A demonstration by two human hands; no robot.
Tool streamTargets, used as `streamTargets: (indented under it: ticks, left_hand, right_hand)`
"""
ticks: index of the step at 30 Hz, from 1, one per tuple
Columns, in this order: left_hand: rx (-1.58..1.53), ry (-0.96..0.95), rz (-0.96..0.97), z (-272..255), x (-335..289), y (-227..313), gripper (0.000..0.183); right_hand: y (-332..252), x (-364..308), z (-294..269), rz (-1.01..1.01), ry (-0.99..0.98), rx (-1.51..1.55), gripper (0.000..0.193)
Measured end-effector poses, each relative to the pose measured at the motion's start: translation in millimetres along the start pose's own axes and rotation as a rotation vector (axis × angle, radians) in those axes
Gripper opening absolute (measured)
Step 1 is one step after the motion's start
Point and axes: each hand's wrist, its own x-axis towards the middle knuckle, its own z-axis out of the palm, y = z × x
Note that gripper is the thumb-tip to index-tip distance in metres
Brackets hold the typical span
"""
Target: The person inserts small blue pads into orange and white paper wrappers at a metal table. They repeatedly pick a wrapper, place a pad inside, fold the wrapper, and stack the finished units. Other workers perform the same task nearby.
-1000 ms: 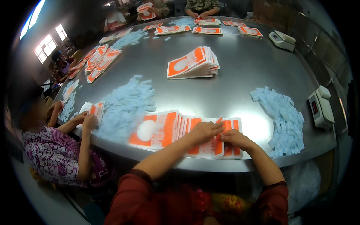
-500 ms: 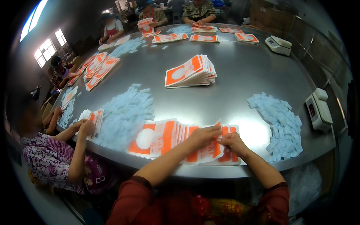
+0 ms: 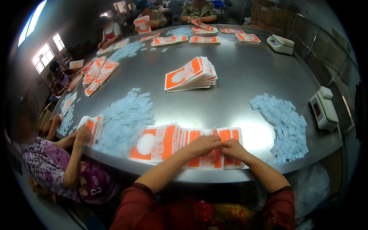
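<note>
A fanned row of orange-and-white printed packaging bags [image 3: 161, 144] lies at the near edge of the steel table. Over the right part of this row my two hands meet, closed on one bag's edge [image 3: 216, 134] that stands up between them. My left hand [image 3: 206, 145] pinches it from the left, fingers bent. My right hand [image 3: 234, 149] grips close beside it, its fingertips partly hidden. More bags [image 3: 232, 135] lie flat under and beyond the right hand. Whether anything small is between the fingers cannot be made out.
Light-blue sachets are heaped to the right [image 3: 281, 130] and left [image 3: 124, 119] of the bags. A bag stack [image 3: 189, 74] sits mid-table. Two scales [image 3: 324, 109] [image 3: 280, 45] stand along the right edge. A co-worker [image 3: 57, 165] handles bags close on my left; others work around the far side.
My left hand has drawn back toward me, its outstretched fingers now bent into a pinch. The bag's edge now stands upright between my hands. The view has shifted slightly.
</note>
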Motion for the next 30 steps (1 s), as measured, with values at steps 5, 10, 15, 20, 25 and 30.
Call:
streamTargets:
  ticks: [5,10,15,20,25,30]
  left_hand:
    - [-0.04,-0.145,-0.066,-10.2,1.9,3.1,0.019]
    - [-0.059,-0.039,-0.154,-24.5,6.9,14.3,0.014]
    - [0.158,-0.159,-0.074,-33.9,0.1,7.4,0.008]
    - [0.135,-0.053,-0.076,-27.8,3.7,10.2,0.01]
    - [0.122,-0.231,-0.244,-33.8,14.0,24.5,0.019]
    - [0.13,-0.107,-0.097,-20.1,7.6,11.0,0.013]
  right_hand:
    - [-7.0,-4.0,0.9,0.011,0.067,-0.178,0.019]
    - [-15.7,-0.6,1.8,-0.023,0.245,-0.538,0.022]
    - [-2.3,7.0,-8.5,0.059,0.274,-0.45,0.026]
    - [-12.7,6.5,-3.3,0.036,0.146,-0.154,0.031]
    - [-13.9,7.7,0.3,0.115,0.097,-0.146,0.035]
    - [-16.2,4.1,0.2,0.075,0.117,-0.344,0.027]
